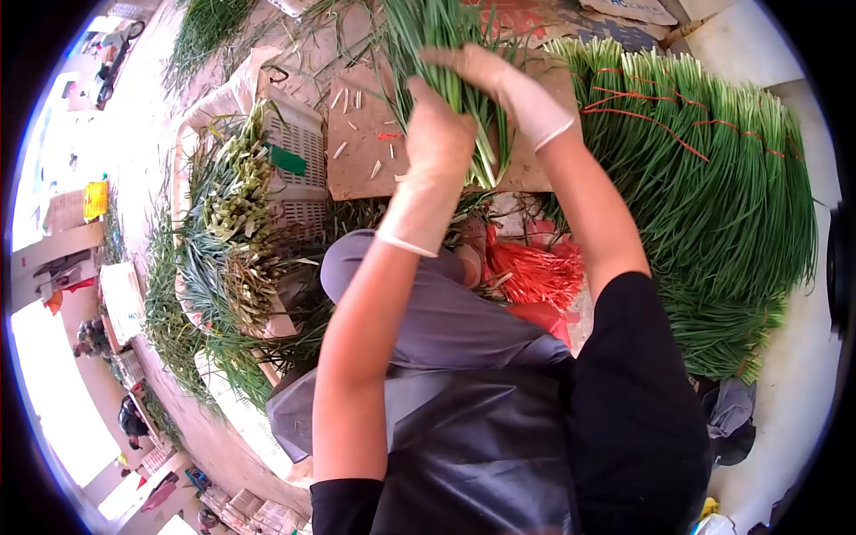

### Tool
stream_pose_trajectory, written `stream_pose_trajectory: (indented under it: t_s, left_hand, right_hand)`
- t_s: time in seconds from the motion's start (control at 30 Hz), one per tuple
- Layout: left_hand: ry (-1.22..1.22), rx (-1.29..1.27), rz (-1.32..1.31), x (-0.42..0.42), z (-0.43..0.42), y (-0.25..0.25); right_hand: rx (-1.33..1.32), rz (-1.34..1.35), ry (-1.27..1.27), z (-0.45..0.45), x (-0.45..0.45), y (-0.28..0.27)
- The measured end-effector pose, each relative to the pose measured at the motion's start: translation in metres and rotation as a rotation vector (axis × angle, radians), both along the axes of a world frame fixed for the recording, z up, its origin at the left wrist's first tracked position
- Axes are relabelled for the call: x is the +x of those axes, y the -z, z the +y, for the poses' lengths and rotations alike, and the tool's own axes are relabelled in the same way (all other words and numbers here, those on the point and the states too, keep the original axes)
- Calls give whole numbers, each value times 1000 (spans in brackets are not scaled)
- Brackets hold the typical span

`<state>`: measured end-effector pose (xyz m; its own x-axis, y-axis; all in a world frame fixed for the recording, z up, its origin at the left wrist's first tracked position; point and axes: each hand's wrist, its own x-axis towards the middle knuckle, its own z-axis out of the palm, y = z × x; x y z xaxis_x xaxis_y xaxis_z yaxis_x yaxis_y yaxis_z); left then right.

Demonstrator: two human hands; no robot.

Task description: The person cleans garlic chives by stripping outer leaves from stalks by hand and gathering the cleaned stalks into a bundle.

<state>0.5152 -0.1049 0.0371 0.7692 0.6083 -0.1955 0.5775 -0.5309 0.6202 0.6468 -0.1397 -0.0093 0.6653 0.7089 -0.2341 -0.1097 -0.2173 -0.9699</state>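
Observation:
A bunch of garlic chives (pixel 455 22) lies over the board in front of me, pale stem ends toward me and green leaves pointing away. My left hand (pixel 440 125), in a pale glove, is closed on the left side of the bunch. From the right, my gloved right hand (pixel 486 69) reaches across the leaves. Its fingers touch them but are smeared by motion, so their grip is unclear. Under the bunch, the brown board (pixel 366 165) carries short cut stem pieces and a red scrap.
Tied chive bundles (pixel 713 178) with red bands are stacked at my right. A white crate (pixel 299 143) stands left, beside a heap of leafy trimmings (pixel 236 223). Red plastic strips (pixel 535 272) lie below the board. More loose chives (pixel 205 36) are on the floor.

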Motion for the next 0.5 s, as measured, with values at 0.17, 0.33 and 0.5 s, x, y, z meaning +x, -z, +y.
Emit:
stream_pose_trajectory:
  t_s: [0.17,0.33,0.5]
  left_hand:
    - [-58,89,394,-2,-10,63]
    - [121,-77,230,-25,16,30]
    - [192,-152,-301,-158,46,-27]
  right_hand:
    - [-555,-636,330,-19,-30,54]
    - [-612,-837,181,-10,-40,43]
    - [-608,-1152,211,32,-79,-14]
